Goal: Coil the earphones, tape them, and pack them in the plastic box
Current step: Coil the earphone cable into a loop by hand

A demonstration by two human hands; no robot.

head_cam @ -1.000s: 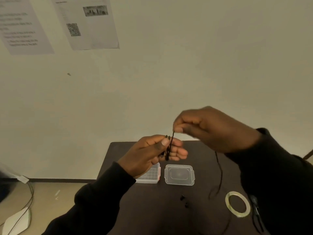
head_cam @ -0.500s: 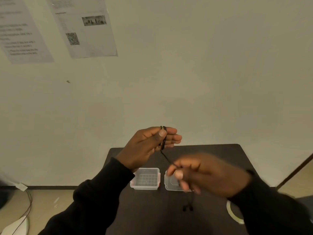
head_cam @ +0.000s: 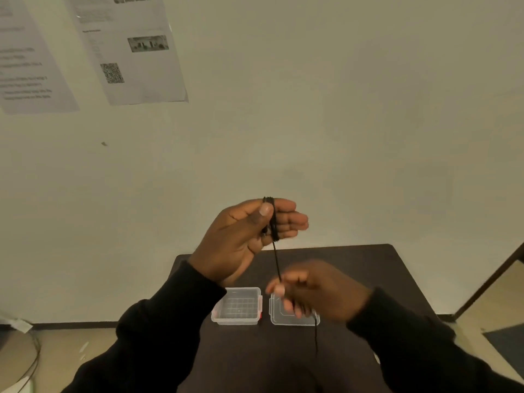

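Note:
Black earphone cable (head_cam: 272, 222) is wound in several loops around the fingers of my left hand (head_cam: 249, 236), which is raised above the table with the thumb pressing the loops. A strand runs down from the loops to my right hand (head_cam: 314, 290), blurred and pinching the cable lower down; the loose end hangs below it toward the table. A clear plastic box (head_cam: 237, 307) sits open on the dark table (head_cam: 368, 268), with its clear lid (head_cam: 295, 317) beside it on the right, partly hidden by my right hand.
The table stands against a pale wall with printed sheets (head_cam: 127, 49) taped at the upper left. Cables and a white object (head_cam: 17, 384) lie on the floor to the left. The tape roll is hidden behind my right sleeve.
My right hand swung from above the left hand down below it, carrying the cable around the left fingers. The left hand rose slightly, and the view tilted so the box shows fully.

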